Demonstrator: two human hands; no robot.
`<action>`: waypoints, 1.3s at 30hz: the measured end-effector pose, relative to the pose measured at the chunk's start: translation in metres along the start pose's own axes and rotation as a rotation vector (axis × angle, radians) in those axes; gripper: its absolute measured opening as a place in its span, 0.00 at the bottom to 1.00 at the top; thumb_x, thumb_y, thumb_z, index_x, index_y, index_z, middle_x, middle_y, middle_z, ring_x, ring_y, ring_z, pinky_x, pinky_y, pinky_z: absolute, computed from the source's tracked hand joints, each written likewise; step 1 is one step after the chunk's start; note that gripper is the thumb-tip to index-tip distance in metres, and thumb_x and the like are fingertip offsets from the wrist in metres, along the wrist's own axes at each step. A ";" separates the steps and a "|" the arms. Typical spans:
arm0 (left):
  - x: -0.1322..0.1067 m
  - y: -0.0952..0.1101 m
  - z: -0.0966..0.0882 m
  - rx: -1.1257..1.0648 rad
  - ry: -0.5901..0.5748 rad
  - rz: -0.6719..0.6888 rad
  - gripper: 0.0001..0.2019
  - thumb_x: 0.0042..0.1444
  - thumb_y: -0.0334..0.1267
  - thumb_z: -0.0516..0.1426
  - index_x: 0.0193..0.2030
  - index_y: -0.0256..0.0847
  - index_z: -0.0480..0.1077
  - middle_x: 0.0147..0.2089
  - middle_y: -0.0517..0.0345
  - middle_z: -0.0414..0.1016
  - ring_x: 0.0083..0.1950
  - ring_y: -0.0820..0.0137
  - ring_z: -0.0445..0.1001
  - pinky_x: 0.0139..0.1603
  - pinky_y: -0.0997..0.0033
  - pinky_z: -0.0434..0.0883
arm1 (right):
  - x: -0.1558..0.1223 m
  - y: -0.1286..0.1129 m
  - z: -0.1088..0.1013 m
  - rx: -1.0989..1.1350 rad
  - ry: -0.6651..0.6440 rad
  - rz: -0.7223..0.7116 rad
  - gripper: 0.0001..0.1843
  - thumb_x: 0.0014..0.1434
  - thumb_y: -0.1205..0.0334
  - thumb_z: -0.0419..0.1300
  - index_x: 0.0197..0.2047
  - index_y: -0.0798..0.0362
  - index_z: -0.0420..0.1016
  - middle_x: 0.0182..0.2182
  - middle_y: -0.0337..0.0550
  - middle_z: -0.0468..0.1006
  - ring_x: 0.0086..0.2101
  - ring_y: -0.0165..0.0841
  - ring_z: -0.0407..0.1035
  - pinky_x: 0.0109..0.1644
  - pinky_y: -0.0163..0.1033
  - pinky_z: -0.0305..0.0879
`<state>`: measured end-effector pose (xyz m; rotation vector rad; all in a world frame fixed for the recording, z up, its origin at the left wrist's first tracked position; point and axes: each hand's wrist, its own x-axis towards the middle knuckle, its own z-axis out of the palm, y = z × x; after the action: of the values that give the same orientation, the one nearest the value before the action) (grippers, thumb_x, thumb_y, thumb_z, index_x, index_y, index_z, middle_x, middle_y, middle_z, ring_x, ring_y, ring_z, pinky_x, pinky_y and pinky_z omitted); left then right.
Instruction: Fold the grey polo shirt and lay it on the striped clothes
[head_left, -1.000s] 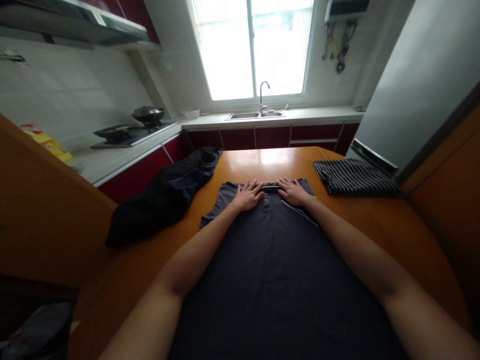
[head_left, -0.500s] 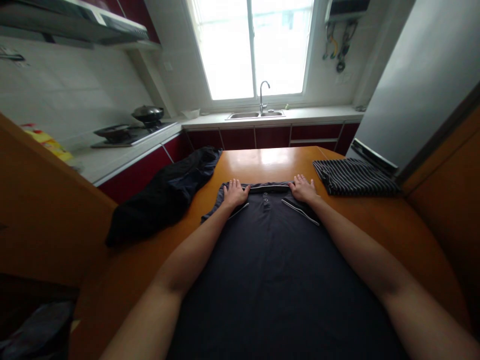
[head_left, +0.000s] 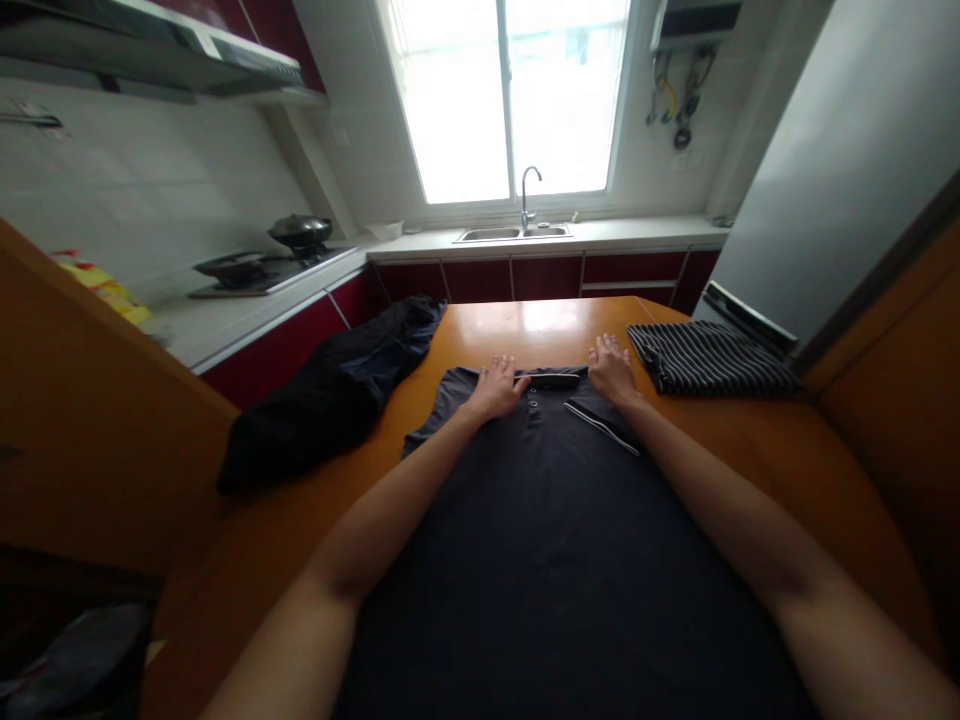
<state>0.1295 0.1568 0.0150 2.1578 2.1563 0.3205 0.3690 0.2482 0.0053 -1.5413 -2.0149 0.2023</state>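
Observation:
A dark grey polo shirt [head_left: 540, 530] lies spread on the wooden table [head_left: 525, 325], its collar at the far end and its hem towards me. White piping edges the collar and the collar flap on the right; two buttons show on the placket. My left hand [head_left: 496, 388] rests on the shirt beside the collar, palm down with fingers spread. At the right shoulder of the shirt is my right hand [head_left: 611, 368], its fingers stretched out past the far edge. Neither hand grips the cloth visibly. My left forearm hides part of the left side of the shirt.
A heap of dark clothing [head_left: 330, 400] lies on the table's left side. On the right, a folded black-and-white striped cloth [head_left: 709, 357] lies beside the fridge [head_left: 817, 190]. Beyond the table are a sink [head_left: 487, 234], a stove [head_left: 270, 272] and a pan [head_left: 300, 230].
My left hand has slid right along the collar and now covers its left side. My right hand has shifted slightly right and away from me, its fingers leaving the collar edge.

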 end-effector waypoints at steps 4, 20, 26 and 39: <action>0.002 0.003 -0.028 -0.127 -0.122 0.232 0.34 0.69 0.54 0.47 0.75 0.33 0.55 0.76 0.43 0.52 0.77 0.57 0.50 0.75 0.59 0.51 | 0.014 -0.019 -0.021 0.207 0.018 -0.131 0.30 0.68 0.61 0.45 0.69 0.64 0.64 0.69 0.58 0.63 0.70 0.44 0.53 0.73 0.54 0.47; -0.086 -0.091 -0.007 0.018 -0.084 0.126 0.40 0.69 0.60 0.41 0.76 0.30 0.52 0.78 0.42 0.44 0.79 0.54 0.42 0.77 0.50 0.44 | -0.078 0.011 -0.012 -0.095 -0.321 -0.399 0.34 0.71 0.49 0.45 0.73 0.60 0.57 0.73 0.57 0.51 0.72 0.45 0.43 0.73 0.59 0.43; -0.083 -0.089 -0.007 0.041 -0.090 0.102 0.39 0.69 0.61 0.40 0.76 0.34 0.52 0.78 0.43 0.44 0.79 0.55 0.42 0.76 0.50 0.43 | -0.079 0.012 -0.010 -0.174 -0.402 -0.367 0.39 0.72 0.43 0.40 0.75 0.61 0.53 0.74 0.57 0.48 0.73 0.44 0.41 0.74 0.59 0.39; -0.093 -0.078 -0.021 0.012 0.245 0.216 0.27 0.70 0.47 0.45 0.67 0.35 0.68 0.72 0.47 0.63 0.75 0.61 0.58 0.76 0.57 0.52 | -0.070 0.019 -0.030 -0.173 -0.091 -0.279 0.30 0.71 0.59 0.44 0.71 0.65 0.61 0.72 0.57 0.56 0.72 0.43 0.47 0.74 0.54 0.41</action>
<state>0.0501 0.0631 0.0111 2.4800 2.0399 0.6179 0.4115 0.1828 -0.0042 -1.3506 -2.3444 -0.0138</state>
